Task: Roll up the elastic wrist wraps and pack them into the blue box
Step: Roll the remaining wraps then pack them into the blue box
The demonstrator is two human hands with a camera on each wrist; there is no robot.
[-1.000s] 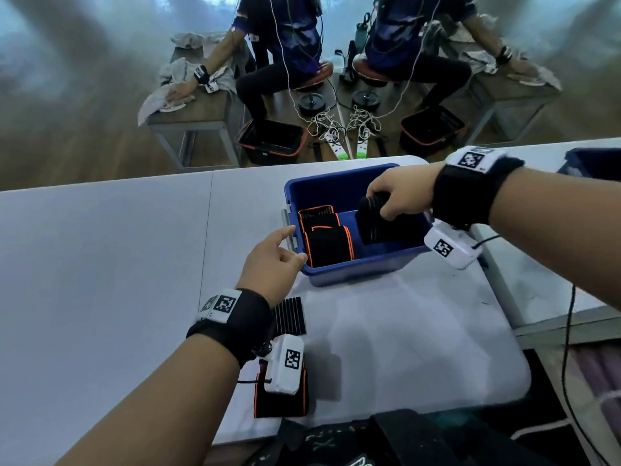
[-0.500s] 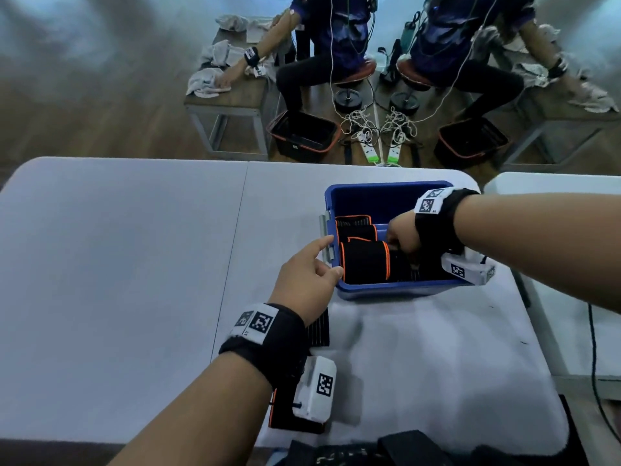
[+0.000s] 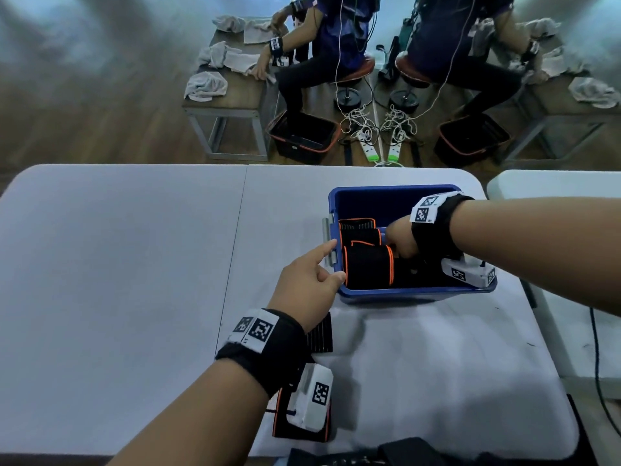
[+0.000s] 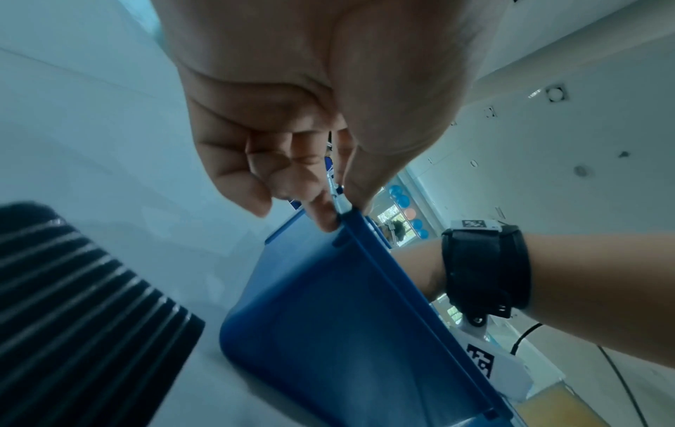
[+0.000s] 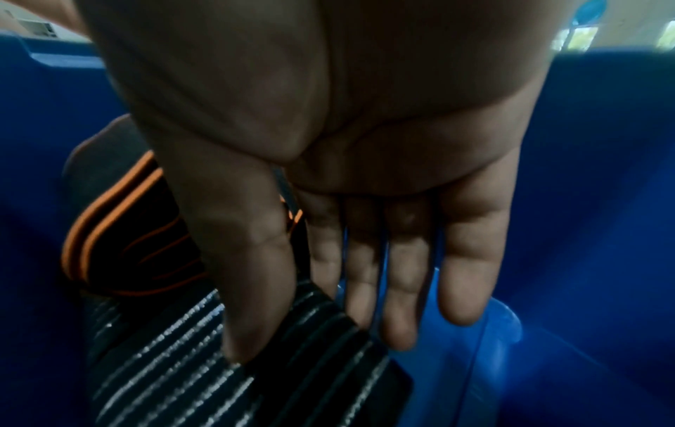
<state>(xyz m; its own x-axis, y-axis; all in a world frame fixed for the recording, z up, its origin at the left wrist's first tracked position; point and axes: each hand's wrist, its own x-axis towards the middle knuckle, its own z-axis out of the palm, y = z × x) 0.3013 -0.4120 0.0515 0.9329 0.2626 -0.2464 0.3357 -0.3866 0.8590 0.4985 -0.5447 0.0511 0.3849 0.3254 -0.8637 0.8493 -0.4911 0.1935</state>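
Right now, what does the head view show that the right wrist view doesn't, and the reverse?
Only the head view shows the left hand at the blue box's corner and an unrolled wrist wrap on the white table. Only the right wrist view shows the right hand's straight fingers beside a striped roll. Both show orange-edged rolled wraps inside the box.

Left hand [image 4: 292,121] fingers [image 4: 321,213] pinching blue box [image 4: 339,317] rim beside ribbed wrap [image 4: 80,312].

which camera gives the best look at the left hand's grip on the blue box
The left wrist view: the left hand pinches the rim of the blue box at its corner, thumb on one side, a fingertip on the other. The head view shows only the hand's back. The right wrist view misses it.
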